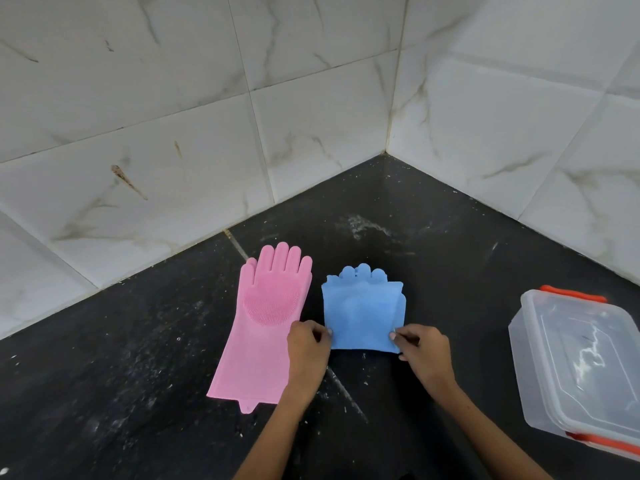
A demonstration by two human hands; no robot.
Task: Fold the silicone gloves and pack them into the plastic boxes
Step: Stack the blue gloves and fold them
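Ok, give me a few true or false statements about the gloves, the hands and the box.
1. The blue glove is folded over. True.
2. The pink glove is folded too. False: it lies flat, fully spread out.
3. Both the left hand and the right hand pinch the blue glove's near edge. True.
4. The box is open with a glove inside. False: its lid is on and no glove shows inside.
5. The pink glove lies right of the blue one. False: it lies to its left.
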